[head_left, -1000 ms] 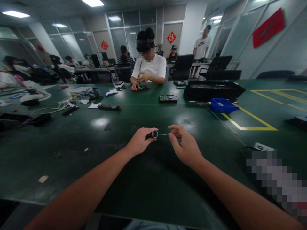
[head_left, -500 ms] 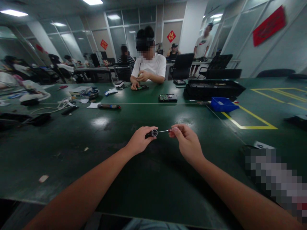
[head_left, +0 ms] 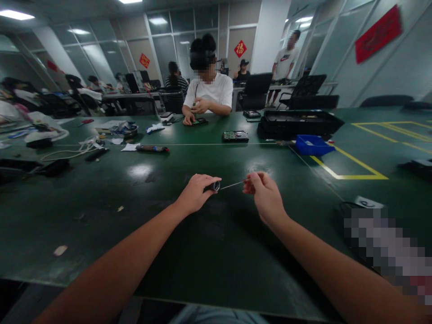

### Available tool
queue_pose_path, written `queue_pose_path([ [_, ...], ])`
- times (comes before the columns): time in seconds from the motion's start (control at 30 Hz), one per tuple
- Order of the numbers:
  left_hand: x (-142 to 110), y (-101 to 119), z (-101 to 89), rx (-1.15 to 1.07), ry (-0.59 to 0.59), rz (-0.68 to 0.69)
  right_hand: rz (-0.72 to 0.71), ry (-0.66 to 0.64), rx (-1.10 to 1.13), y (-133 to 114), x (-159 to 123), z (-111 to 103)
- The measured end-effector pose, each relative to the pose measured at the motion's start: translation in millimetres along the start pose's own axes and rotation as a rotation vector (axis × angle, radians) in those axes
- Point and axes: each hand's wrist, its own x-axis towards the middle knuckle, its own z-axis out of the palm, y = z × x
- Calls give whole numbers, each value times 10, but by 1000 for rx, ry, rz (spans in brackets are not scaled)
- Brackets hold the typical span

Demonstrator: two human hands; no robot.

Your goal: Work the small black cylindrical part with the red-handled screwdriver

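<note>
My left hand (head_left: 195, 193) is closed round a short black cylinder with a silvery ring at its end (head_left: 216, 185), held above the green table. Thumb and fingers grip its sides, and the open round end faces me. In my right hand (head_left: 265, 192), pinched between thumb and fingers, is a thin screwdriver (head_left: 232, 184). Its metal shaft slants down to the left, and the tip is close beside the cylinder's rim; whether they touch I cannot tell. My fingers hide most of the screwdriver's handle.
Across the green table (head_left: 202, 252), a co-worker in a white shirt (head_left: 216, 92) handles a small device. A circuit-board device (head_left: 235, 136), a black tray (head_left: 299, 123) and a blue bin (head_left: 312, 145) stand ahead. A dark pen-like tool (head_left: 152, 149) and white cable (head_left: 72, 153) lie left.
My right hand has shifted slightly right and up. The screwdriver slants more now, and a longer stretch of shaft shows. My left hand still holds the cylinder, turned slightly.
</note>
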Motion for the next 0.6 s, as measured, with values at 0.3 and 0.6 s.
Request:
queue_pose_path([
  [0.3,-8,35,-4,-14,18,28,-160,-118,-165,-60,-72,44],
  [0.6,-10,-1,18,-26,45,20,-278,-145,-335,-39,-132,39],
])
